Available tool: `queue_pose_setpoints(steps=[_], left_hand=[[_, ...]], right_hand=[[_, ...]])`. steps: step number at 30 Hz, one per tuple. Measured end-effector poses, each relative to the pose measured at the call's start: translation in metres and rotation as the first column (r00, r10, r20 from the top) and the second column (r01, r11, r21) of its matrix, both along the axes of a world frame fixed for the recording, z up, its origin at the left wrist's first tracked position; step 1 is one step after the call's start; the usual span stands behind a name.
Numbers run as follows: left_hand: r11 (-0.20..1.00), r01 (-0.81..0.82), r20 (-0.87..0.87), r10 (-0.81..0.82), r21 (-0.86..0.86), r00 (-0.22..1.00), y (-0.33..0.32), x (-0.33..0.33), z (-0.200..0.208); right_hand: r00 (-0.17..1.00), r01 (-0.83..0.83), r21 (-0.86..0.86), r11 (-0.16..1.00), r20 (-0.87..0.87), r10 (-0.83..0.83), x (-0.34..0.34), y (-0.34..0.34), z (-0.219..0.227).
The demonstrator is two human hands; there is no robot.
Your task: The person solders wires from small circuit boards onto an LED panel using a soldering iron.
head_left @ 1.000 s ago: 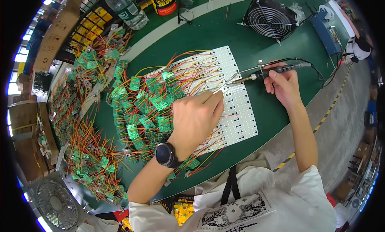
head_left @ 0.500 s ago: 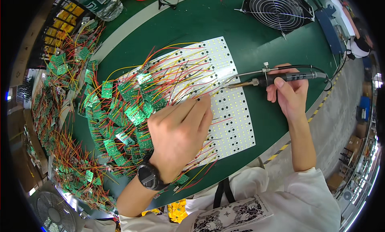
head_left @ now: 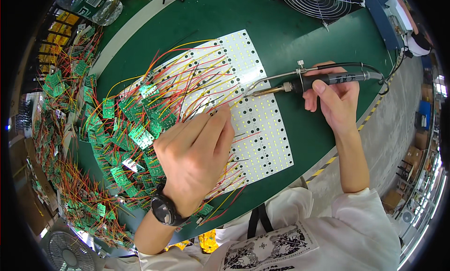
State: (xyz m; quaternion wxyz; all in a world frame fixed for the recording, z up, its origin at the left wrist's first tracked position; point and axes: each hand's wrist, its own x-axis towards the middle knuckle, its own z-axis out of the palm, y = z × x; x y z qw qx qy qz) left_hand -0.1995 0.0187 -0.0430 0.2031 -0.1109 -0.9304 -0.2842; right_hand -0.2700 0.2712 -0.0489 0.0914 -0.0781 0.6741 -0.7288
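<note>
A white board of small LEDs (head_left: pixel 272 144) lies on the green table, with rows of red, yellow and black wires (head_left: pixel 206 64) across its left part. My right hand (head_left: pixel 337 95) grips a soldering iron (head_left: pixel 323 81) whose tip points left, at or just over the board's middle. A thin metal tube (head_left: pixel 276 77) clamped to the iron runs toward that tip. My left hand (head_left: pixel 197 146), wearing a black watch, is pinched closed over the wires, a short way left of the tip. Its fingertips hide what they hold. Green circuit boards (head_left: pixel 140 137) lie beside it, joined to wires.
A heap of wired circuit boards (head_left: pixel 51 144) fills the left side. At the back stand a plastic bottle (head_left: pixel 93 6) and a fan with a wire guard (head_left: pixel 318 1). A blue box (head_left: pixel 384 22) sits at the far right, near the iron's cable (head_left: pixel 382 76).
The whole view has shifted, so the board, table and both hands appear further left and slightly higher. Both hands keep their grip, and the iron's tip stays near the board's middle.
</note>
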Motion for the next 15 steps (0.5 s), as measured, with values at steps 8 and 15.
queue_pose_setpoints(steps=[8, 15], left_hand=[[1.000, 0.002, 0.002, -0.002, 0.013, 1.000, 0.0000, 0.0016, -0.0018], [1.000, 0.005, 0.006, -0.005, 0.009, 1.000, -0.0004, 0.0008, -0.0020]], right_hand=[[1.000, 0.005, 0.027, 1.000, 0.004, -0.005, 0.0016, -0.0007, 0.0006], [1.000, 0.008, 0.026, 1.000, -0.002, -0.008, 0.0007, -0.0006, -0.0008]])
